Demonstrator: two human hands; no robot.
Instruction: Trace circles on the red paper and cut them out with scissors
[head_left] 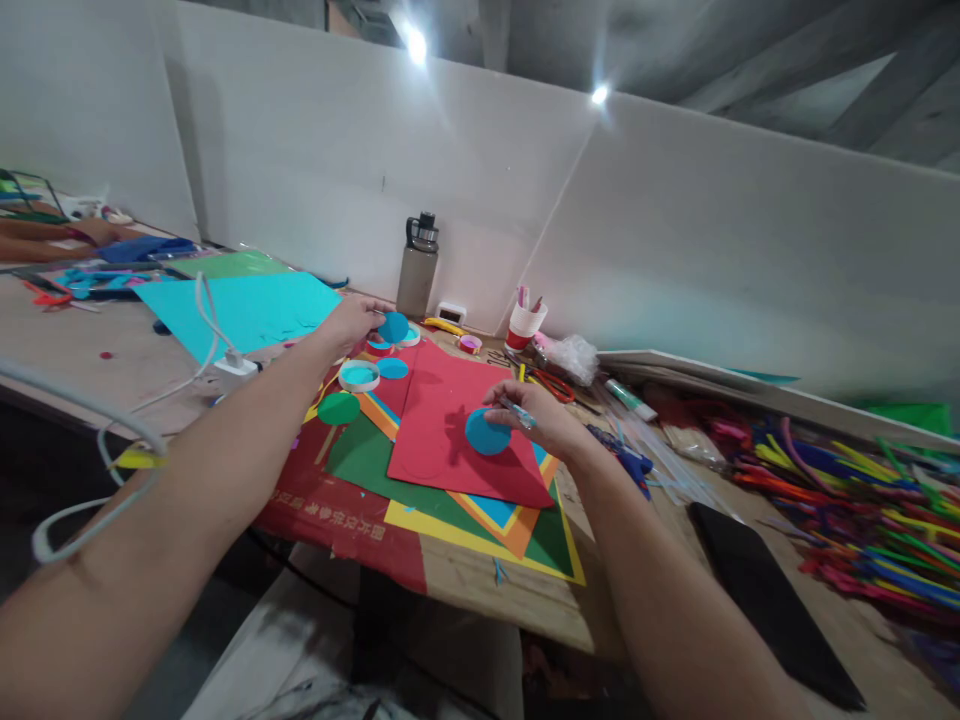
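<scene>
My left hand (361, 322) pinches a blue paper circle (393, 327) beside a small round container at the back of the work area. Between the fingers of my right hand (541, 418) are another blue paper circle (487, 432) and a pen (519, 412). This circle hangs over a red paper sheet (431, 440), casting a shadow on it. Under the red sheet lie green (360, 455), orange, blue and yellow sheets. Near my left hand are a blue circle (392, 369), a green circle (339, 408) and a white-rimmed round lid (359, 376) with blue inside.
A bottle (418, 268) and a cup of pens (526, 325) stand by the partition. Orange-handled scissors (553, 384) lie right of the cup. At right are a black phone (772, 600) and colourful pipe cleaners (862, 500). A white cable (82, 385) crosses the left; another person's arm (52, 240) is beyond.
</scene>
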